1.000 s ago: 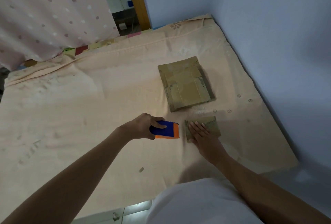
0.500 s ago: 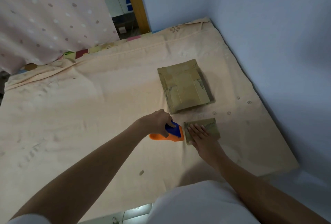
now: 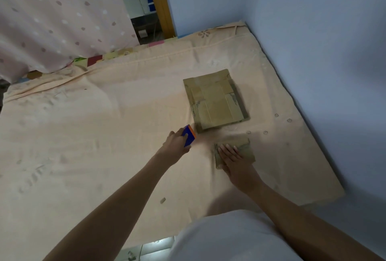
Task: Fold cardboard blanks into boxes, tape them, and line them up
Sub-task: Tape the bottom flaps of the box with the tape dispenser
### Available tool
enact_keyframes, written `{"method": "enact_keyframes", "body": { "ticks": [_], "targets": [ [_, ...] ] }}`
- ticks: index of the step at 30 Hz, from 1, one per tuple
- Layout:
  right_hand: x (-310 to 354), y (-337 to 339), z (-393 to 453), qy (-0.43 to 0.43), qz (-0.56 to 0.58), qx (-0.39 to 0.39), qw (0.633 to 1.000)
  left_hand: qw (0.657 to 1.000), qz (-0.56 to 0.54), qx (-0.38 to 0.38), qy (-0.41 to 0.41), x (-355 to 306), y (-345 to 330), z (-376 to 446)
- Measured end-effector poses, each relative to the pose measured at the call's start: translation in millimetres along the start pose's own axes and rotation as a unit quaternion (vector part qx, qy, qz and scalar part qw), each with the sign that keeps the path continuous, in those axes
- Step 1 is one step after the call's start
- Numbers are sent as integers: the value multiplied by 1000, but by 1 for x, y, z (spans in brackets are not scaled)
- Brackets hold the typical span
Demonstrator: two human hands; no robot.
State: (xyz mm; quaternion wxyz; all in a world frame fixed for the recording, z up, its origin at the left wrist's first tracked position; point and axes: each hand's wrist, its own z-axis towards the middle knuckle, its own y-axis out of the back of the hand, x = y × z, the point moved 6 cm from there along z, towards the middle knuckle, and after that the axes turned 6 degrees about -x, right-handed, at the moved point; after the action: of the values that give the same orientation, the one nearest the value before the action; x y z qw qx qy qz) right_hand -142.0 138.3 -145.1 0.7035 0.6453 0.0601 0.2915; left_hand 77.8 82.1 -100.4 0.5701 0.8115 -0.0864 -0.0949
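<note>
A stack of flat cardboard blanks (image 3: pixel 215 100) lies on the peach bedsheet (image 3: pixel 94 135) toward the right. Nearer to me sits a small folded cardboard box (image 3: pixel 247 149), and my right hand (image 3: pixel 231 156) rests flat on top of it with straight fingers. My left hand (image 3: pixel 176 146) grips a blue and orange tape dispenser (image 3: pixel 189 136), held just left of the stack's near corner and apart from the small box.
A blue wall (image 3: pixel 313 52) runs along the mattress's right side and far corner. A dotted pink curtain (image 3: pixel 52 14) hangs at the far left, beside a wooden door frame (image 3: pixel 160 4). Tiled floor (image 3: pixel 150 250) shows at the near edge.
My left hand has lifted the tape dispenser away from the small box, up and leftward toward the stack's corner. My right hand stays flat on the box.
</note>
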Motion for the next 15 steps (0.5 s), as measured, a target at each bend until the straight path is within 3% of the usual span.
{"method": "enact_keyframes", "body": {
  "ticks": [4, 11, 15],
  "targets": [
    [1, 4, 2, 0, -4, 12, 1000, 1000, -8, -6, 29, -20, -40, -23],
    [-2, 5, 4, -13, 21, 21, 999, 980, -184, -77, -12, -69, -58, -58],
    [-2, 3, 4, -15, 18, 45, 999, 985, -167, -39, -4, -75, -75, -48]
  ]
}}
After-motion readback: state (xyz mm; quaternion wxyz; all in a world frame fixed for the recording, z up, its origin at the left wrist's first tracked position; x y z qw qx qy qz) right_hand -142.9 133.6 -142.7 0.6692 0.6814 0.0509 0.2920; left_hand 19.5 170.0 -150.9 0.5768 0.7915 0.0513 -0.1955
